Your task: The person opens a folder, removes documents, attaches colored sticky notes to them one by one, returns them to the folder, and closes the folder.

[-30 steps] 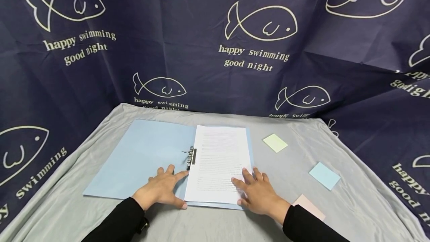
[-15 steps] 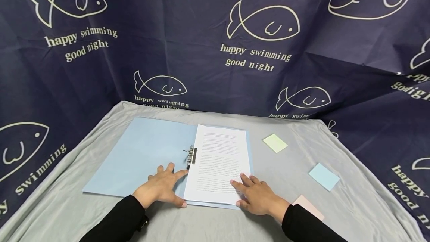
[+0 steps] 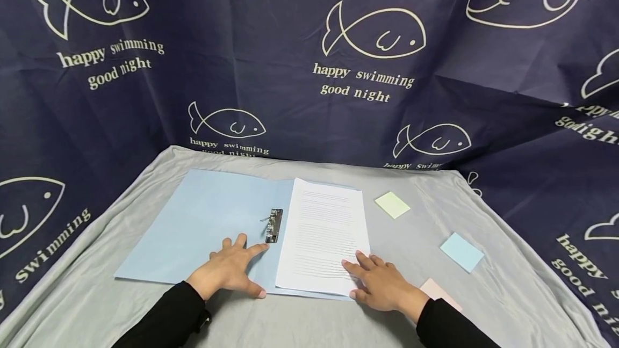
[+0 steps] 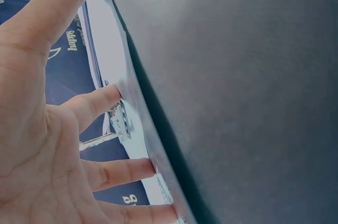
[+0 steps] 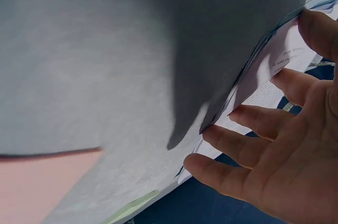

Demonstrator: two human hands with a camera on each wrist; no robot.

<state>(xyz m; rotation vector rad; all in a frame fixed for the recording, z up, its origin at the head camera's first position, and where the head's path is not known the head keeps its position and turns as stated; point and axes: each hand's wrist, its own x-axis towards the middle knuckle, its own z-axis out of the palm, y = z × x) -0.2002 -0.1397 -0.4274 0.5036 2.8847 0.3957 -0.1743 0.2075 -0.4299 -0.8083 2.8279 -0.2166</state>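
An opened light blue folder point(image 3: 213, 219) lies on the cloth, a metal lever clip point(image 3: 274, 225) near its spine. Printed white sheets point(image 3: 324, 230) rest on its right half, their left edge apart from the clip. My left hand point(image 3: 231, 267) spreads over the folder below the clip, the index fingertip by the clip's lower end and the thumb at the folder's near edge. With extended fingers, my right hand point(image 3: 382, 283) touches the lower right of the sheets. In the right wrist view, the fingertips point(image 5: 211, 131) meet the sheets' edge.
To the right lie a yellow-green pad of notes point(image 3: 393, 205), a light blue pad point(image 3: 461, 252) and a pink pad point(image 3: 440, 294), partly hidden by the right arm. A dark blue fish-print curtain point(image 3: 290, 69) hangs behind the grey cloth point(image 3: 411, 235).
The sheets have slid right with my right hand, baring the whole metal clip and a strip of folder beside it. My left hand has stayed in place on the folder.
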